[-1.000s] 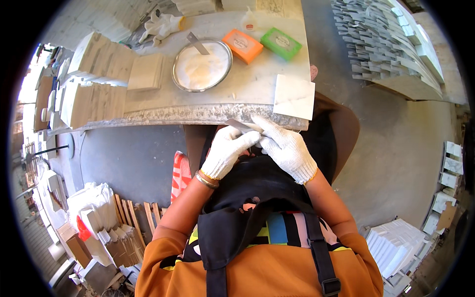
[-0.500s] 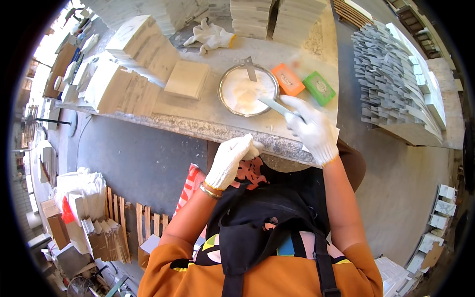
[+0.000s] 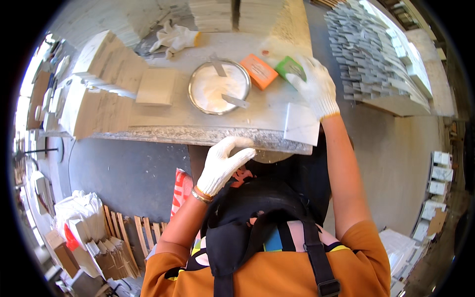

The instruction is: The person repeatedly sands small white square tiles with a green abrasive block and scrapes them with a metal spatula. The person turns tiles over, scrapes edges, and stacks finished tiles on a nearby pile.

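Note:
My right hand [image 3: 316, 89], in a white knit glove, closes around a green rectangular block [image 3: 291, 68] at the table's right side; the thumb lies over its near face. An orange block [image 3: 259, 72] sits just left of it. Beside that stands a round metal bowl [image 3: 190, 94] of white paste. A flat scraper blade [image 3: 235, 101] rests in the bowl near its right rim, and a second blade [image 3: 217, 65] leans at the far side. My left hand [image 3: 222, 166], also gloved, hovers by the table's front edge, thumb and fingers apart, holding nothing. A white tile [image 3: 301, 124] lies at the front right corner.
Stacked pale tiles [image 3: 94, 106] and a short pile of tiles [image 3: 157, 87] occupy the table's left. A spare white glove [image 3: 173, 39] lies behind the bowl. More tile stacks [image 3: 213, 15] line the back. Right of the table stands a large stack of grey strips [image 3: 373, 54].
My right hand has let go of the scraper, leaving it in the bowl, and moved to the green block. My left hand's fingers have spread. The view has shifted, uncovering the white tile.

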`<state>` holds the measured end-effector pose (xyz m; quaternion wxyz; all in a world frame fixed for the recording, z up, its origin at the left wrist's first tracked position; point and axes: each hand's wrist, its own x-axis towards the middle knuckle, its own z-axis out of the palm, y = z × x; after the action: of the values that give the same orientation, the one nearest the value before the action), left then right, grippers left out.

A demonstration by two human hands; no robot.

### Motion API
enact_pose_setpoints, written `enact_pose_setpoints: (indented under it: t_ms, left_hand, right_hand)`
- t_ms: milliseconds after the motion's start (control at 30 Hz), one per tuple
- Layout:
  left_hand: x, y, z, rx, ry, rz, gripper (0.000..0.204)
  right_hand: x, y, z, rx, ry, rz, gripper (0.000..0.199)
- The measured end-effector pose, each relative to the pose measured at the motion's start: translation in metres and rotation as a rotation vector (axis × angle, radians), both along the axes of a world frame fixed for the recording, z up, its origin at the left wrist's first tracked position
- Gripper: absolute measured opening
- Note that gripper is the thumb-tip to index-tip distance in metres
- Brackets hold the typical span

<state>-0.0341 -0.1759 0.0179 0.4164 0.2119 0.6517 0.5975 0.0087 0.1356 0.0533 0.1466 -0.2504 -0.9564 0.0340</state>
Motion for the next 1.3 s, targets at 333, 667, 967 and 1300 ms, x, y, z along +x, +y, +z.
enact_pose_setpoints:
  t_ms: [333,667,967,1300]
  left_hand:
    - [0.016,0.096,0.008,0.042,1.001,-0.282,0.075]
    - [0.025,0.169,-0.008,0.044,1.287,-0.409,0.089]
    - [0.027,0.173,-0.013,0.156,1.34,-0.301,0.078]
    - [0.025,0.167,-0.015,0.123,1.331,-0.321,0.081]
  right_hand:
    - [0.05,0.038,-0.02,-0.62,0.274,-0.103,0.066]
    - [0.171,-0.063,-0.06,-1.15,0.765,-0.314,0.07]
    - [0.132,-0.004,-0.066,-0.646,0.473,-0.362,0.064]
    - [0.162,-0.046,-0.066,-0.414,0.438,-0.238,0.065]
